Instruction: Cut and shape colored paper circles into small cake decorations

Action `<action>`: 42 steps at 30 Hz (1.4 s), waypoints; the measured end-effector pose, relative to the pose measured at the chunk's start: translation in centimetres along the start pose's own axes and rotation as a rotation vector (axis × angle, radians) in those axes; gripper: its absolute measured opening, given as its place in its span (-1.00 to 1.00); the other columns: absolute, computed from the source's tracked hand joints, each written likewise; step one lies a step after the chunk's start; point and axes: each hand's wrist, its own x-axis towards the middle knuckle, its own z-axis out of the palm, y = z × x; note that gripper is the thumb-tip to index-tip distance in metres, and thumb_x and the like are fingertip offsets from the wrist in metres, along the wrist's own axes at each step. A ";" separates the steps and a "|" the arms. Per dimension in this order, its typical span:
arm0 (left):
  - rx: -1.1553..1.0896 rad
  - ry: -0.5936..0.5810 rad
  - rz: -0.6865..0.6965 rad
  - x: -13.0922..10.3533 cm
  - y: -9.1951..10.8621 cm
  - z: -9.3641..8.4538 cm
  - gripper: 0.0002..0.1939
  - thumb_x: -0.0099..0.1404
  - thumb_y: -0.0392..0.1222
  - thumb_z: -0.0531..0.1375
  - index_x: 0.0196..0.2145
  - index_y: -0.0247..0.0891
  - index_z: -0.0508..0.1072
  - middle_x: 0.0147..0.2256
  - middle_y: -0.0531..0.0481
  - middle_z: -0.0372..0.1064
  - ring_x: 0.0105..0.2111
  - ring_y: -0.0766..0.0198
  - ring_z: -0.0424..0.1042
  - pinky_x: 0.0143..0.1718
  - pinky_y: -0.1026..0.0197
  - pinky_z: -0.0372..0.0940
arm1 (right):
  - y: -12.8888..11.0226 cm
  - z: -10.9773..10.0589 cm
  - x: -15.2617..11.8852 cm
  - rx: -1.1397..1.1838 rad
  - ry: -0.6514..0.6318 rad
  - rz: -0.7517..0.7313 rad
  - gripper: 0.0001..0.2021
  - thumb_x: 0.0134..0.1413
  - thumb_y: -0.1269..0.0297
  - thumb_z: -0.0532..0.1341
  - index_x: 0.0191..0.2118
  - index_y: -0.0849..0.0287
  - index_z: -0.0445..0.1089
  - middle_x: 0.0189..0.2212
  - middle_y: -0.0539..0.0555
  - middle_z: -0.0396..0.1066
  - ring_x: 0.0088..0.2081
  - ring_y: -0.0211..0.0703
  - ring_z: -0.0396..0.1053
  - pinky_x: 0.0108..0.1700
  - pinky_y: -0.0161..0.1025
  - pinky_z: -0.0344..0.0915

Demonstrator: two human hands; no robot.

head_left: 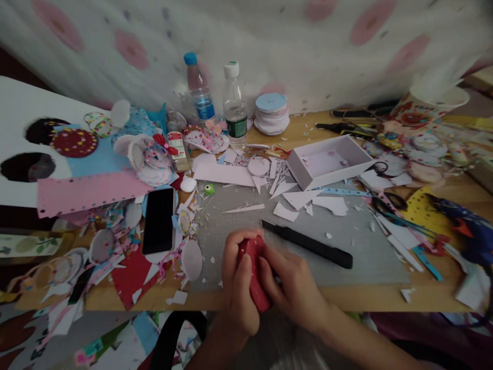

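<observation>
A small red piece with tiny pale dots (256, 277) is held between both hands at the front edge of the table. My left hand (241, 282) wraps round its left side, the thumb lying along its face. From the right, my right hand (287, 285) presses its fingers against the same piece. Just beyond the hands, a black utility knife (311, 246) lies on the grey cutting mat (231, 257). White paper scraps (285, 211) are scattered past the knife. What the red piece is made of cannot be made out.
A black phone (158, 221) lies left among fabric and paper scraps. Behind the mat stand two bottles (200, 95) (235, 110), a stack of discs (271, 115) and a white open box (329, 162). Scissors (389, 203) and a paper cup (427, 108) are on the right.
</observation>
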 end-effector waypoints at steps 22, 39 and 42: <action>-0.019 0.126 -0.028 2.5 -0.8 -0.9 -0.79 0.32 -0.11 0.02 -0.26 -0.21 0.40 -0.24 -0.06 0.42 -0.18 0.13 0.40 -0.11 0.10 0.28 | 2.9 -3.9 -0.2 -0.128 -0.042 -0.036 -0.85 0.30 0.25 0.01 -0.27 0.15 0.24 -0.35 0.10 0.34 -0.29 -0.12 0.33 -0.25 -0.20 0.30; 0.498 0.222 0.394 2.3 -4.5 -3.1 -0.75 0.42 -0.16 -0.08 -0.21 -0.21 0.37 -0.15 -0.12 0.35 -0.09 0.13 0.33 0.01 0.02 0.18 | 2.3 -4.2 -5.3 0.116 -0.299 0.319 -0.80 0.36 0.19 -0.06 -0.08 0.08 0.24 -0.29 0.06 0.50 -0.25 -0.12 0.51 -0.27 -0.26 0.42; 0.505 0.237 0.414 1.8 -4.9 -3.1 -0.73 0.42 -0.14 -0.09 -0.17 -0.22 0.37 -0.11 -0.16 0.34 -0.06 0.09 0.32 0.03 -0.04 0.17 | 0.7 -3.4 -5.7 0.183 -0.386 0.360 -0.78 0.35 0.21 -0.07 -0.03 0.08 0.22 -0.28 0.07 0.51 -0.22 -0.11 0.52 -0.25 -0.23 0.44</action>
